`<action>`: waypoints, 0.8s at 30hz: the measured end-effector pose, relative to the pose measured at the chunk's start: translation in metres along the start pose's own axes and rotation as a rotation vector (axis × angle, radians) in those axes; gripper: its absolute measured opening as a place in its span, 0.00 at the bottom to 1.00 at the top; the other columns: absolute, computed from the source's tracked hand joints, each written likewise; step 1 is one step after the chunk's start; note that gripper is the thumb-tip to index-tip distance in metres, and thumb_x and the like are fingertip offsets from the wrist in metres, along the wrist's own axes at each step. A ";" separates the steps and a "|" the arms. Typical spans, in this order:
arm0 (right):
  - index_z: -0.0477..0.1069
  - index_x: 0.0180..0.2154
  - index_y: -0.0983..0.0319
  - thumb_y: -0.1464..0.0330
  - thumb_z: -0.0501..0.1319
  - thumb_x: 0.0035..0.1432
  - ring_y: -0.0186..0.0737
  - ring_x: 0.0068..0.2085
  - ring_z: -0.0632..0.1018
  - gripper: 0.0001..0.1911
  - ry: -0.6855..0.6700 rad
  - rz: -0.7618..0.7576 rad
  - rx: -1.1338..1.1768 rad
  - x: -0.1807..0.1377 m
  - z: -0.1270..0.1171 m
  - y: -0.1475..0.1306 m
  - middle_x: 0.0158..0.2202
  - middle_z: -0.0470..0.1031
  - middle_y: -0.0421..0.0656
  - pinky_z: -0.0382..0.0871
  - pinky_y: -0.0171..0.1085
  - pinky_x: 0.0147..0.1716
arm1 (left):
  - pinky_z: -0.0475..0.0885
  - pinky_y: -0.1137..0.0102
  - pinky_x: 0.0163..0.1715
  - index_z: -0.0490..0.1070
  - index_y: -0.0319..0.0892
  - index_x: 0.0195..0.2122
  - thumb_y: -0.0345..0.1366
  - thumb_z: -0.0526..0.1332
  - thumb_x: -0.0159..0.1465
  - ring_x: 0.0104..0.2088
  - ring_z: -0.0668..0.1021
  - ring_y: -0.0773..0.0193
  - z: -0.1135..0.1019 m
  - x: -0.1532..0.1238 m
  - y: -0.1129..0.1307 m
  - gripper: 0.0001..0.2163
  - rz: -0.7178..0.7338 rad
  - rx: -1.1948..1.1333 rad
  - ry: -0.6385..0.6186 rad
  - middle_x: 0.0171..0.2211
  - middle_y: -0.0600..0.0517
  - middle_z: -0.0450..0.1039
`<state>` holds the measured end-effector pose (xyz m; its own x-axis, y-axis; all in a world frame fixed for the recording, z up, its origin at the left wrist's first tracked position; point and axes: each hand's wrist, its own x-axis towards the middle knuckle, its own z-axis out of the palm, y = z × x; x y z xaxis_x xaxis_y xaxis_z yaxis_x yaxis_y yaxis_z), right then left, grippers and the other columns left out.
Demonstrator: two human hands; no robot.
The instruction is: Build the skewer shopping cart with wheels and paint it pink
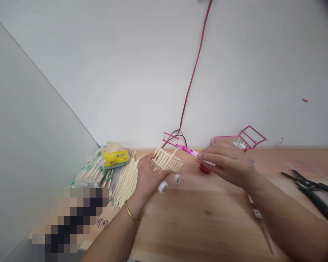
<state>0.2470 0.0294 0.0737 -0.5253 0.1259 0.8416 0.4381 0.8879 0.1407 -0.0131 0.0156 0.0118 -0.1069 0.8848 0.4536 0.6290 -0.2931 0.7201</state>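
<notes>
Above a table (pixel 202 225), the left hand (pixel 147 178) holds a stick frame (pixel 168 160), fingers curled around its slatted base; the right hand (pixel 229 160) pinches a pink pen (pixel 190 151) between its fingers, tip at a thin upright, contact unclear; the frame looks light, stiff and fragile, probably best held by the slats; a yellow packet (pixel 115 158) bears print too small to read; black handwriting (pixel 102 222) on the table is unclear.
</notes>
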 end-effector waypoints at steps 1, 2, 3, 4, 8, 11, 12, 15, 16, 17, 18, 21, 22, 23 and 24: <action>0.71 0.41 0.57 0.74 0.63 0.59 0.38 0.31 0.78 0.09 0.001 -0.004 0.008 0.000 0.001 0.000 0.32 0.81 0.42 0.68 0.42 0.34 | 0.65 0.54 0.54 0.69 0.43 0.49 0.41 0.72 0.47 0.52 0.72 0.50 0.000 0.000 0.001 0.28 -0.010 -0.007 -0.006 0.48 0.46 0.72; 0.71 0.41 0.57 0.74 0.63 0.59 0.38 0.31 0.78 0.09 -0.002 0.001 0.020 0.000 0.001 0.000 0.32 0.80 0.42 0.68 0.42 0.34 | 0.65 0.54 0.54 0.69 0.43 0.49 0.41 0.72 0.47 0.52 0.72 0.50 -0.001 0.000 0.001 0.28 -0.015 -0.015 -0.012 0.48 0.46 0.72; 0.71 0.41 0.57 0.75 0.63 0.59 0.38 0.31 0.78 0.09 -0.003 0.014 0.035 0.000 0.001 0.001 0.32 0.80 0.42 0.68 0.42 0.34 | 0.65 0.55 0.53 0.69 0.43 0.50 0.41 0.72 0.47 0.52 0.73 0.50 -0.001 0.000 0.001 0.28 -0.018 -0.024 -0.014 0.49 0.46 0.72; 0.71 0.41 0.57 0.75 0.63 0.59 0.38 0.31 0.78 0.09 -0.005 0.037 0.052 -0.001 0.000 0.001 0.32 0.80 0.41 0.68 0.42 0.34 | 0.65 0.55 0.53 0.69 0.43 0.50 0.41 0.72 0.47 0.51 0.73 0.51 -0.001 0.000 0.001 0.28 -0.020 -0.035 -0.016 0.49 0.47 0.72; 0.72 0.42 0.56 0.75 0.65 0.57 0.38 0.31 0.77 0.11 0.038 0.152 0.097 -0.004 -0.003 0.005 0.30 0.78 0.40 0.70 0.42 0.34 | 0.66 0.57 0.52 0.69 0.44 0.51 0.41 0.72 0.48 0.51 0.74 0.51 -0.002 0.000 0.001 0.28 -0.030 -0.110 -0.055 0.49 0.47 0.73; 0.72 0.43 0.56 0.75 0.67 0.55 0.39 0.31 0.77 0.14 0.138 0.197 0.142 -0.006 -0.005 0.007 0.30 0.78 0.40 0.70 0.42 0.33 | 0.65 0.58 0.53 0.69 0.43 0.52 0.41 0.73 0.48 0.52 0.74 0.51 -0.003 0.000 0.001 0.30 -0.052 -0.194 -0.118 0.50 0.46 0.73; 0.72 0.43 0.56 0.76 0.67 0.54 0.39 0.31 0.77 0.15 0.161 0.207 0.161 -0.006 -0.005 0.007 0.30 0.78 0.40 0.70 0.42 0.32 | 0.65 0.58 0.54 0.69 0.43 0.52 0.41 0.73 0.48 0.53 0.74 0.51 -0.003 0.000 0.002 0.30 -0.062 -0.217 -0.139 0.51 0.45 0.73; 0.73 0.43 0.56 0.77 0.66 0.55 0.40 0.32 0.77 0.15 0.186 0.223 0.177 -0.006 -0.006 0.007 0.31 0.78 0.40 0.71 0.42 0.33 | 0.65 0.59 0.54 0.68 0.43 0.54 0.41 0.73 0.49 0.53 0.74 0.51 -0.005 0.000 0.004 0.31 -0.084 -0.260 -0.199 0.51 0.45 0.73; 0.73 0.43 0.56 0.76 0.66 0.55 0.40 0.32 0.77 0.15 0.183 0.224 0.171 -0.006 -0.006 0.007 0.30 0.78 0.40 0.71 0.43 0.33 | 0.65 0.59 0.55 0.68 0.42 0.54 0.41 0.72 0.49 0.53 0.74 0.52 -0.005 0.000 0.004 0.31 -0.085 -0.270 -0.213 0.51 0.45 0.73; 0.73 0.43 0.56 0.76 0.66 0.55 0.40 0.32 0.77 0.15 0.179 0.220 0.164 -0.006 -0.006 0.007 0.30 0.78 0.40 0.70 0.42 0.33 | 0.65 0.59 0.55 0.67 0.42 0.54 0.41 0.72 0.50 0.53 0.74 0.52 -0.005 0.000 0.005 0.30 -0.085 -0.281 -0.224 0.52 0.46 0.73; 0.73 0.42 0.56 0.76 0.67 0.55 0.39 0.31 0.77 0.14 0.172 0.216 0.160 -0.006 -0.006 0.007 0.30 0.78 0.40 0.70 0.42 0.33 | 0.65 0.60 0.55 0.67 0.42 0.54 0.41 0.72 0.50 0.53 0.74 0.53 -0.005 0.000 0.006 0.30 -0.083 -0.295 -0.232 0.52 0.46 0.73; 0.74 0.41 0.56 0.75 0.67 0.54 0.39 0.31 0.77 0.13 0.144 0.220 0.170 -0.006 -0.006 0.007 0.29 0.78 0.40 0.70 0.42 0.32 | 0.65 0.61 0.55 0.68 0.43 0.54 0.41 0.72 0.51 0.53 0.73 0.54 -0.005 0.001 0.006 0.29 -0.077 -0.349 -0.246 0.51 0.47 0.73; 0.74 0.41 0.56 0.75 0.67 0.54 0.39 0.30 0.76 0.13 0.131 0.227 0.182 -0.007 -0.006 0.007 0.29 0.77 0.40 0.70 0.42 0.32 | 0.65 0.62 0.55 0.68 0.43 0.53 0.40 0.72 0.51 0.53 0.73 0.54 -0.005 0.001 0.007 0.29 -0.074 -0.364 -0.249 0.51 0.48 0.73; 0.74 0.41 0.56 0.75 0.68 0.54 0.39 0.30 0.76 0.13 0.119 0.236 0.196 -0.007 -0.006 0.008 0.29 0.77 0.40 0.70 0.41 0.32 | 0.65 0.62 0.54 0.68 0.43 0.53 0.40 0.72 0.51 0.53 0.74 0.54 -0.005 0.001 0.007 0.28 -0.073 -0.378 -0.254 0.51 0.48 0.73; 0.75 0.41 0.56 0.75 0.68 0.54 0.38 0.30 0.76 0.12 0.112 0.245 0.211 -0.007 -0.006 0.008 0.29 0.77 0.40 0.70 0.41 0.32 | 0.65 0.62 0.54 0.69 0.43 0.53 0.40 0.72 0.51 0.52 0.74 0.54 -0.005 0.001 0.007 0.28 -0.074 -0.390 -0.260 0.50 0.48 0.74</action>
<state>0.2588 0.0325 0.0723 -0.3347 0.3082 0.8905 0.3751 0.9105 -0.1741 -0.0132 0.0128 0.0199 0.0868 0.9552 0.2831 0.2855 -0.2961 0.9115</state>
